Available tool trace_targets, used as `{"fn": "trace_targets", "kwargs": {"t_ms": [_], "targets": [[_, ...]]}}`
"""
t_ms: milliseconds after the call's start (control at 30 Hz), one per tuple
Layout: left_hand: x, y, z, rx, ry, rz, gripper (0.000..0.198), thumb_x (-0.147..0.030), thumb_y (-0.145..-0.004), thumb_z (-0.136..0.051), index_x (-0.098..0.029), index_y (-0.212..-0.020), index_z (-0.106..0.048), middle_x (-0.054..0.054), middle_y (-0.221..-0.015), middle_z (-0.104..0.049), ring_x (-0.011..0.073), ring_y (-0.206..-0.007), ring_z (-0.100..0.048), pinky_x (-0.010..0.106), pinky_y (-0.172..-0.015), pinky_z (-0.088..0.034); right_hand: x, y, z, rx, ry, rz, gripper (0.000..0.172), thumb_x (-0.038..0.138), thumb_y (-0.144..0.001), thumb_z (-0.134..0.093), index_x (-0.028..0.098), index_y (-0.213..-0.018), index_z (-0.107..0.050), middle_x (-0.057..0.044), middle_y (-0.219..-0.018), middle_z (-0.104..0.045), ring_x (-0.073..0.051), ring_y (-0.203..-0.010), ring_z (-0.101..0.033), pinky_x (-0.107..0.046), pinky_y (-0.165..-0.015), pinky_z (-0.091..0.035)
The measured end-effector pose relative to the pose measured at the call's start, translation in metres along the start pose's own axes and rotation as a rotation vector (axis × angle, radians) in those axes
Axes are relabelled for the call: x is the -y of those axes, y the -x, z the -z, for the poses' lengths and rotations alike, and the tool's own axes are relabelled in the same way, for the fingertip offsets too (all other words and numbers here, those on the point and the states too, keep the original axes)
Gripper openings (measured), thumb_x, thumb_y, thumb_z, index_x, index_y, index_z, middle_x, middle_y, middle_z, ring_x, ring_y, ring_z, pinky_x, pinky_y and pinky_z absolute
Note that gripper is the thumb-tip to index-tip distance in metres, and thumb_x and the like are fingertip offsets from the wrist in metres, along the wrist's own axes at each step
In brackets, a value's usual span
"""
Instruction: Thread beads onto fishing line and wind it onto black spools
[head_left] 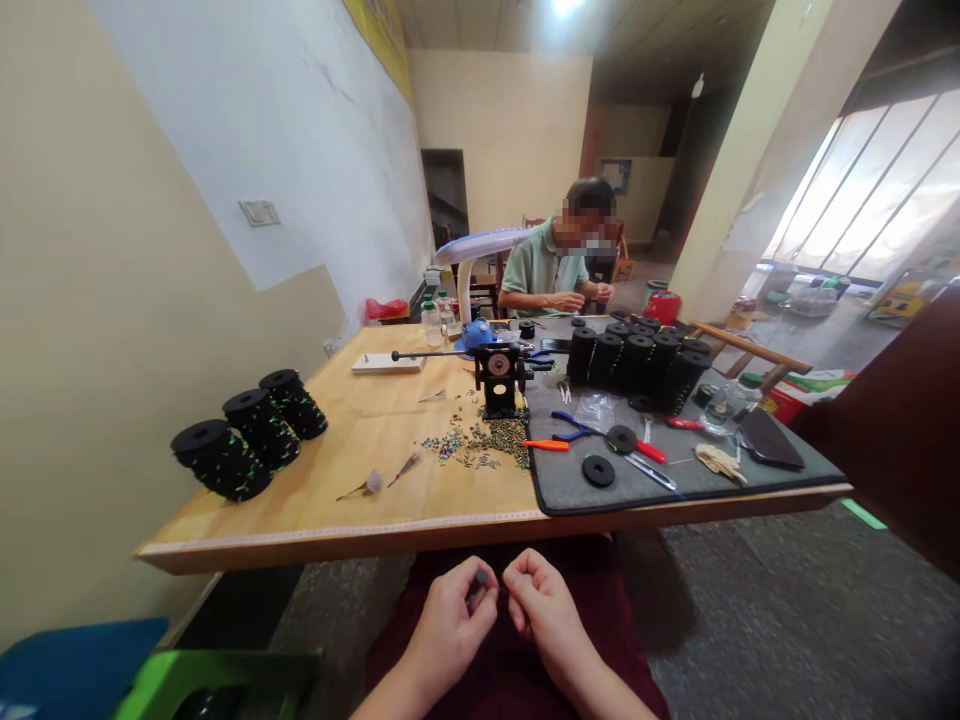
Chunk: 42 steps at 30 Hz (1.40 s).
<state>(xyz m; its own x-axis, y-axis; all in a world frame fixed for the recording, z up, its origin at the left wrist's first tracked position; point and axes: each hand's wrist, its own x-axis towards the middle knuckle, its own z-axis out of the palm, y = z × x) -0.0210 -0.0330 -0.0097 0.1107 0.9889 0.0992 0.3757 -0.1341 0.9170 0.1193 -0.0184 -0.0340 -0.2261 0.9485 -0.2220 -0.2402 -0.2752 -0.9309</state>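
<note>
My left hand (pixel 454 612) is closed around a small black disc-like piece (pixel 477 586), mostly hidden by the fingers, above my lap. Close beside it, my right hand (pixel 541 600) has thumb and forefinger pinched together. Whatever the right fingertips hold, if anything, is too small to make out. Both hands are below the table's front edge. On the wooden table (pixel 315 490) ahead lie a pile of small metallic pieces (pixel 499 440) and some coloured beads (pixel 444 443). A black hand-cranked winder (pixel 499 375) stands behind the pile.
Three stacks of black foam spools (pixel 259 425) stand at left, and more black spools (pixel 637 355) at right. On the grey mat (pixel 570 492) are pliers (pixel 576 426), an orange-handled tool (pixel 546 445), foam rings (pixel 598 470) and a jar (pixel 727 405). A person (pixel 551 260) works across the table.
</note>
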Motion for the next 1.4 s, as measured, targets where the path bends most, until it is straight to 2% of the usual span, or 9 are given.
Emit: {"fn": "trace_targets", "kwargs": {"t_ms": [300,500,600,733,833,967,1133,1267,1400], "targets": [[0.004,-0.006,0.006,0.018,0.088,0.063,0.019,-0.033,-0.079,-0.061,-0.016,-0.074,-0.068,0.004,-0.069,-0.068,0.0175,-0.065,-0.057,0.024,-0.062,-0.043,0.005,0.000,0.000,0.103,-0.004,-0.065,0.037,0.053,-0.070,-0.064,0.020,-0.071,-0.046,0.013,-0.041,-0.036,-0.004,-0.036,-0.019,-0.020,-0.038,-0.011],[0.002,-0.009,0.010,-0.038,0.201,0.109,0.024,-0.040,-0.079,-0.060,-0.017,-0.080,-0.065,0.001,-0.070,-0.061,0.0159,-0.065,-0.053,0.023,-0.061,-0.042,0.007,0.001,-0.001,0.122,0.206,-0.013,0.012,0.022,-0.064,-0.056,0.019,-0.058,-0.046,0.010,-0.046,-0.035,-0.005,-0.043,-0.024,-0.020,-0.043,-0.017],[0.003,-0.013,0.011,-0.120,0.225,0.137,0.025,-0.041,-0.077,-0.061,-0.017,-0.078,-0.065,-0.001,-0.065,-0.057,0.0135,-0.057,-0.047,0.022,-0.054,-0.038,0.006,0.001,0.000,0.071,0.248,0.055,0.007,0.018,-0.059,-0.049,0.019,-0.054,-0.044,0.009,-0.046,-0.035,-0.006,-0.045,-0.025,-0.021,-0.044,-0.018],[0.014,-0.019,0.021,-0.214,0.314,0.197,0.025,-0.041,-0.073,-0.061,-0.017,-0.080,-0.064,-0.008,-0.052,-0.041,0.0095,-0.047,-0.034,0.020,-0.045,-0.025,0.003,0.001,0.003,0.012,0.135,0.011,0.003,0.019,-0.058,-0.044,0.021,-0.056,-0.043,0.012,-0.038,-0.031,-0.005,-0.037,-0.021,-0.020,-0.039,-0.014],[0.021,-0.018,0.029,-0.124,0.346,0.283,0.023,-0.037,-0.068,-0.063,-0.016,-0.077,-0.065,-0.009,-0.051,-0.037,0.0080,-0.045,-0.030,0.020,-0.044,-0.021,0.002,0.003,0.003,-0.008,0.014,-0.017,0.004,0.022,-0.060,-0.046,0.022,-0.059,-0.042,0.014,-0.035,-0.031,-0.004,-0.033,-0.019,-0.020,-0.037,-0.011],[0.020,-0.011,0.026,0.046,0.279,0.367,0.019,-0.028,-0.060,-0.069,-0.014,-0.073,-0.069,-0.010,-0.047,-0.032,0.0082,-0.046,-0.029,0.021,-0.047,-0.023,0.005,0.003,0.000,0.002,-0.054,-0.034,0.006,0.024,-0.062,-0.050,0.021,-0.061,-0.045,0.013,-0.034,-0.036,-0.003,-0.032,-0.019,-0.019,-0.035,-0.009],[0.003,-0.009,0.018,0.099,0.353,0.309,0.033,-0.034,-0.062,-0.073,-0.014,-0.089,-0.073,-0.010,-0.050,-0.030,0.0086,-0.050,-0.028,0.022,-0.051,-0.025,0.008,0.005,0.000,0.081,-0.103,-0.098,0.004,0.023,-0.061,-0.051,0.019,-0.061,-0.049,0.011,-0.033,-0.040,-0.003,-0.031,-0.018,-0.018,-0.034,-0.008],[-0.003,-0.013,0.018,0.144,0.359,0.294,0.029,-0.041,-0.066,-0.072,-0.013,-0.074,-0.071,-0.004,-0.055,-0.049,0.0107,-0.055,-0.038,0.023,-0.055,-0.030,0.008,0.006,0.001,0.108,-0.092,-0.125,0.004,0.022,-0.062,-0.052,0.019,-0.060,-0.050,0.011,-0.033,-0.040,-0.002,-0.030,-0.017,-0.017,-0.032,-0.008],[-0.002,-0.013,0.019,0.128,0.268,0.254,0.028,-0.042,-0.070,-0.068,-0.014,-0.069,-0.066,-0.004,-0.054,-0.047,0.0108,-0.054,-0.036,0.023,-0.052,-0.028,0.008,0.006,0.001,0.121,-0.036,-0.127,0.009,0.024,-0.065,-0.056,0.018,-0.061,-0.050,0.011,-0.035,-0.043,-0.002,-0.029,-0.020,-0.017,-0.032,-0.011]]}}
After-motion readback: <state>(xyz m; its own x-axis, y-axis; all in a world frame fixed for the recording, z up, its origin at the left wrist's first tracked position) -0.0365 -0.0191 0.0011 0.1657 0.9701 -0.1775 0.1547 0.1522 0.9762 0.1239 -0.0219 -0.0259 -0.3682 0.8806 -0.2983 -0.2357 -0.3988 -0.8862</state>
